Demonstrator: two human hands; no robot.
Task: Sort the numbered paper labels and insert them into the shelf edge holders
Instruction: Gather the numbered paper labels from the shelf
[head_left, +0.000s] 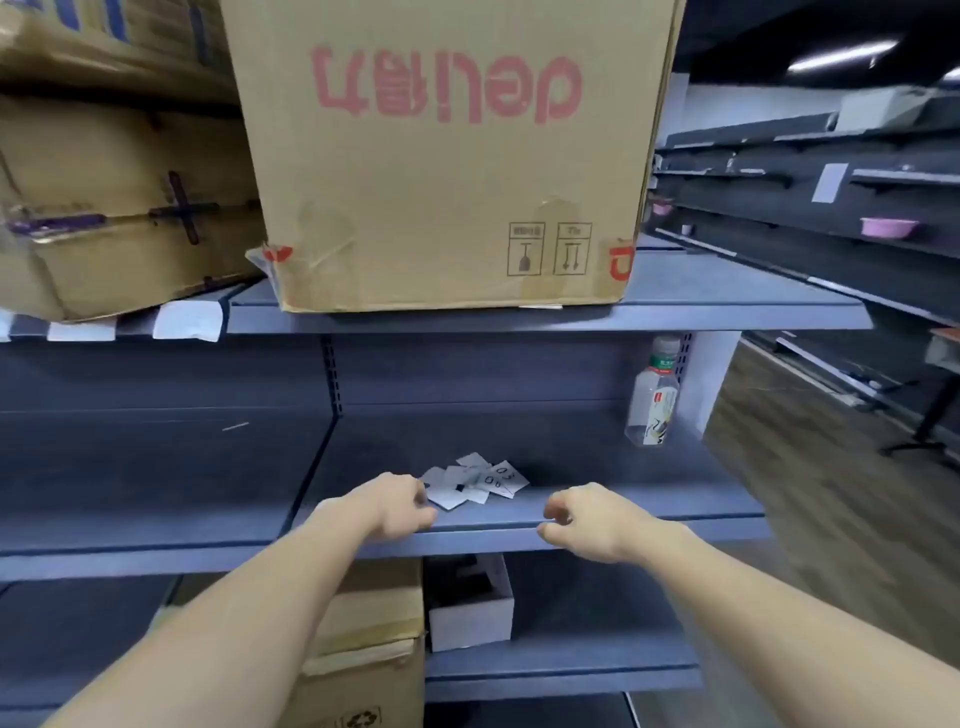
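Observation:
A small heap of white paper labels with handwritten numbers lies on the grey middle shelf, near its front. My left hand rests on the shelf's front edge with curled fingers just left of the heap, its fingertips touching or nearly touching the nearest label. My right hand hovers at the front edge to the right of the heap, fingers curled, nothing visible in it. The edge holder strip runs along the shelf front between the two hands.
A large cardboard box stands on the top shelf, with more boxes to its left. A clear plastic bottle stands at the back right of the middle shelf. Below are a brown carton and a white box. An aisle lies to the right.

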